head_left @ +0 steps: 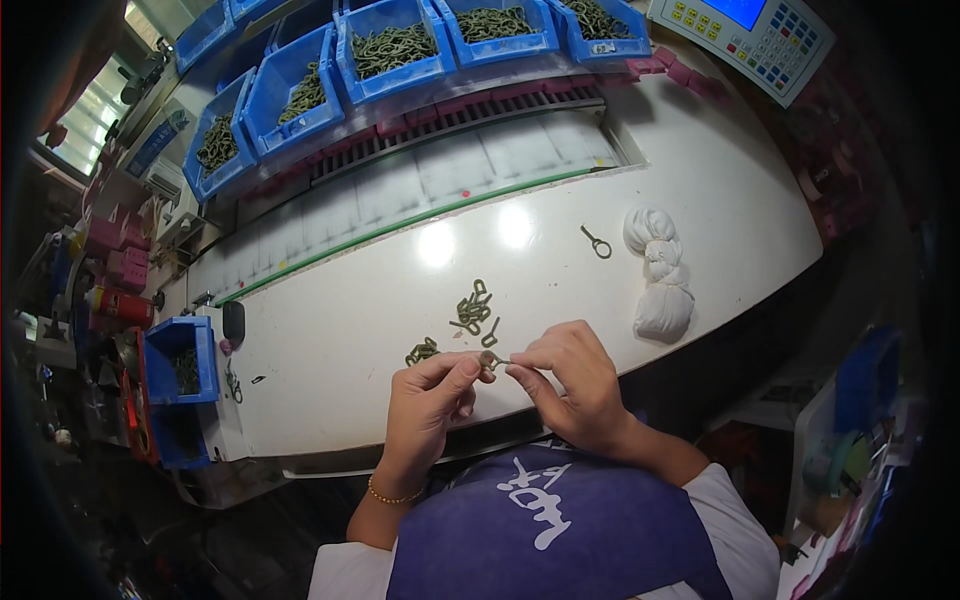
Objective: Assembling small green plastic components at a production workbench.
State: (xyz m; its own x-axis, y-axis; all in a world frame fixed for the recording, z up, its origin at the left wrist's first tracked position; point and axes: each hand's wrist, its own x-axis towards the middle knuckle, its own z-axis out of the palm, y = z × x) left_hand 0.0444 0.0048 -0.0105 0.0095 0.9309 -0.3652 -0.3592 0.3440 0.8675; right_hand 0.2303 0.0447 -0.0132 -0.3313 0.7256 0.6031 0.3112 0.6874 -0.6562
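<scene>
In the head view, I have the left hand (432, 400) and right hand (578, 388) pinching one olive-green ring-ended fitting (490, 358) between the fingertips, seemingly mid-work; the pile of fittings (472, 309) just beyond the fingers probably remains.

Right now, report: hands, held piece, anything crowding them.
Left hand and right hand both pinching. Small olive-green looped piece held between them. Nearby: pile of similar pieces beyond, smaller pile by left hand.
</scene>
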